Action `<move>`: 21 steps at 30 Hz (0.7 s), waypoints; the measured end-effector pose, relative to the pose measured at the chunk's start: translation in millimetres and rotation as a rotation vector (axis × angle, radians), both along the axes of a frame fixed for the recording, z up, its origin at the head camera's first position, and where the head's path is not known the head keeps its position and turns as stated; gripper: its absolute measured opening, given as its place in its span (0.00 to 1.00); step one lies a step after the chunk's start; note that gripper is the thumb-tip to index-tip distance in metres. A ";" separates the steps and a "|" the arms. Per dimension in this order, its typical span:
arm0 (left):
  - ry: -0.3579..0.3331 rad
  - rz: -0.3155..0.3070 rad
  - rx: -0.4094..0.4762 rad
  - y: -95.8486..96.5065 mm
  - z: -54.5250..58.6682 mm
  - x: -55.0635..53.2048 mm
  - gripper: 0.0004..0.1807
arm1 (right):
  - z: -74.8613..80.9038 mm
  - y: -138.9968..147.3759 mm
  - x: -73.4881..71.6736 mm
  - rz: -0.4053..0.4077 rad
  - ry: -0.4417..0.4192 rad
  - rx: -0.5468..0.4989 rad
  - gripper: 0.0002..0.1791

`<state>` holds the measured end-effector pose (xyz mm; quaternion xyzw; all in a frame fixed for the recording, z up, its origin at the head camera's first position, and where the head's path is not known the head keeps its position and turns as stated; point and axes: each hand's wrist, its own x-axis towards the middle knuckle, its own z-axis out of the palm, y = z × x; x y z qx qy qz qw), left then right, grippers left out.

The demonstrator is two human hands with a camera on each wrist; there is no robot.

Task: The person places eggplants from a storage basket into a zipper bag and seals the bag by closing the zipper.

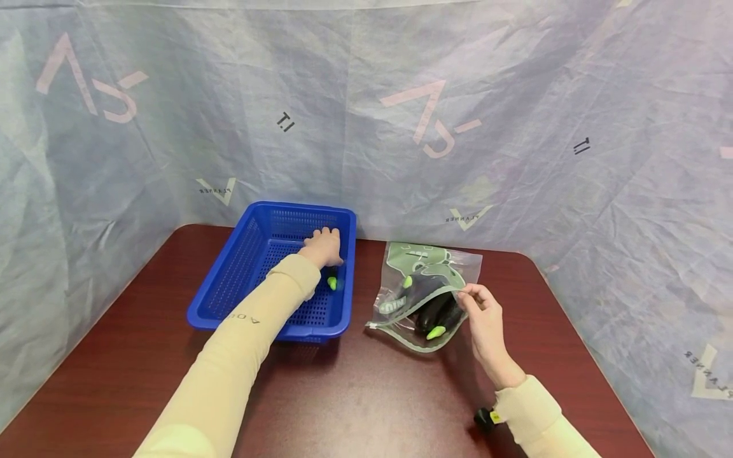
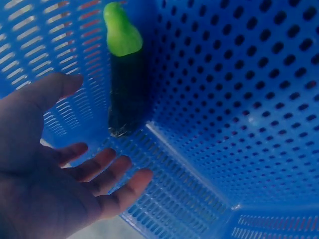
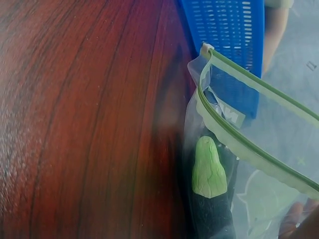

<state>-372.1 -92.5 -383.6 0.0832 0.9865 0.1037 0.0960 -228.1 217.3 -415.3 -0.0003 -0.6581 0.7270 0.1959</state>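
Note:
Inside the blue plastic basket (image 1: pixel 245 257), my left hand (image 1: pixel 324 247) reaches down by the right wall. Its fingers are loosely bent and apart in the left wrist view, beside a dark eggplant (image 2: pixel 127 84) with a bright green cap, without holding it. My right hand (image 1: pixel 485 321) pinches the rim of a clear and green zip bag (image 1: pixel 415 254), whose mouth gapes toward me. Several dark eggplants lie in the bag, one with its pale green cap (image 3: pixel 209 167) near the opening.
Basket and bag stand side by side on a dark red wooden table (image 1: pixel 355 407). Grey printed cloth (image 1: pixel 343 159) hangs behind and along both sides. Near my right sleeve lies a small black object (image 1: pixel 484 418) with a yellow tag.

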 end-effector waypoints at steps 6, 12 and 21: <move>-0.054 0.075 0.048 -1.6 -10.2 -0.4 0.45 | 0.3 0.7 -0.6 0.000 0.000 0.008 0.05; -0.093 0.089 0.059 -6.2 -17.4 -0.2 0.47 | 0.6 1.0 -1.0 -0.001 0.000 0.016 0.06; -0.049 0.083 0.065 -6.2 -28.1 -6.1 0.43 | 0.8 1.3 -2.2 0.008 0.001 0.013 0.04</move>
